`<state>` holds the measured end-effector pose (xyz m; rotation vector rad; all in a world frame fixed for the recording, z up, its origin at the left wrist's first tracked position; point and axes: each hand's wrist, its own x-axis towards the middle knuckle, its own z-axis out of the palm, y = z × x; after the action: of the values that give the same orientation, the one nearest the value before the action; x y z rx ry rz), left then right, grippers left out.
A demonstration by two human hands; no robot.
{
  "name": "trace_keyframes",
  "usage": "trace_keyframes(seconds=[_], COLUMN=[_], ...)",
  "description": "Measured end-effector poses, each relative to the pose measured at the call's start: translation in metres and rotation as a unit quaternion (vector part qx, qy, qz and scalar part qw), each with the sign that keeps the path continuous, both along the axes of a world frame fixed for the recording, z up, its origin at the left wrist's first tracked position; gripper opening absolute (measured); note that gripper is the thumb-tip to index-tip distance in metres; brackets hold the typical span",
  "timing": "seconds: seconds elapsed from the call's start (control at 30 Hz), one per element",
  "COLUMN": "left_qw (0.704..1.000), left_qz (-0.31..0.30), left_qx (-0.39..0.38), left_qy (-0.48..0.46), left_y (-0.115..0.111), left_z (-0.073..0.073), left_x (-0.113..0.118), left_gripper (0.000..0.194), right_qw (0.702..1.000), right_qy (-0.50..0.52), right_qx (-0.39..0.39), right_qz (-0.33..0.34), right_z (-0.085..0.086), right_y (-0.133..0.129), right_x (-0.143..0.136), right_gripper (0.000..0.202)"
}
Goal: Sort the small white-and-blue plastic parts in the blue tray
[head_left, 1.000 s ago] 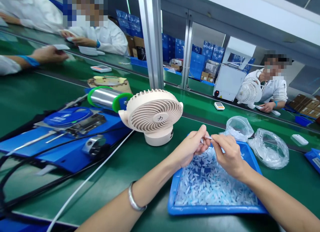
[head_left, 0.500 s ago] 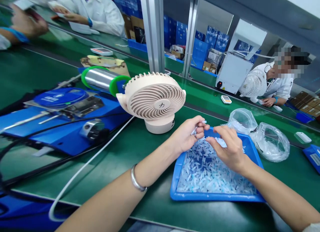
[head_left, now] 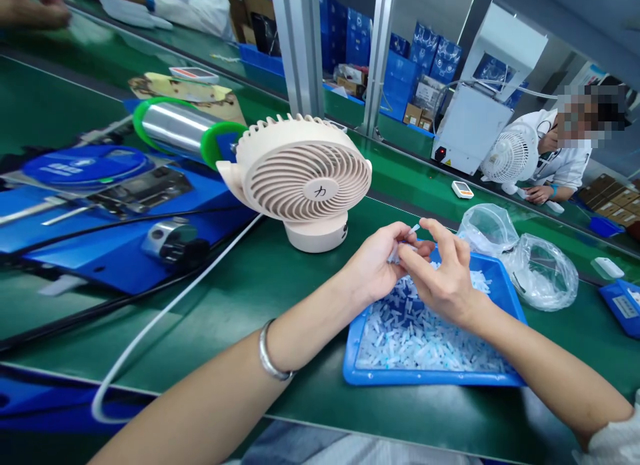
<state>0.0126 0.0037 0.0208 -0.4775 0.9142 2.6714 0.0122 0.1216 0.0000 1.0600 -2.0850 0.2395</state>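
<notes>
My left hand (head_left: 383, 259) is closed around a few small translucent pieces, with one light-blue-tipped piece (head_left: 415, 229) sticking up between thumb and fingers. Close against it, my right hand (head_left: 443, 271) has its index finger and thumb apart, the fingertip beside that piece and the thumb near the left palm. Both hands are above the back left part of a blue tray (head_left: 435, 377). Many small white and light-blue plastic pieces (head_left: 425, 345) cover the tray's bottom.
A beige fan (head_left: 317, 178) stands left of the tray. Clear plastic bags (head_left: 545, 273) lie behind right. Farther left are a metal roller (head_left: 173, 128), blue machine parts and a white cable (head_left: 175, 325). Co-workers sit across the bench, beyond metal posts.
My right hand has moved left and closer to my left hand, its fingertip now at the small piece. The camera view has shifted slightly.
</notes>
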Motion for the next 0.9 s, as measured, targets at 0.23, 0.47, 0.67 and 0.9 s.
trace_keyframes(seconds=[0.23, 0.47, 0.67, 0.9], left_qw=[0.998, 0.999, 0.999, 0.998], left_qz=[0.021, 0.025, 0.033, 0.035], left_qx=[0.036, 0.037, 0.026, 0.035], left_qy=[0.036, 0.024, 0.02, 0.026], left_y=[-0.005, -0.008, -0.008, -0.006], left_z=[0.001, 0.005, 0.007, 0.007], left_x=[-0.001, 0.0, 0.0, 0.002], left_gripper=[0.025, 0.023, 0.028, 0.028], right_qw=[0.988, 0.891, 0.884, 0.887], right_qy=[-0.146, -0.273, -0.226, -0.211], right_qx=[0.027, 0.36, 0.4, 0.409], right_qz=[0.038, -0.033, -0.082, -0.04], right_z=[0.007, -0.002, -0.002, -0.003], right_y=[0.011, 0.01, 0.003, 0.004], right_x=[0.0, 0.002, 0.011, 0.013], right_gripper=[0.025, 0.013, 0.024, 0.024])
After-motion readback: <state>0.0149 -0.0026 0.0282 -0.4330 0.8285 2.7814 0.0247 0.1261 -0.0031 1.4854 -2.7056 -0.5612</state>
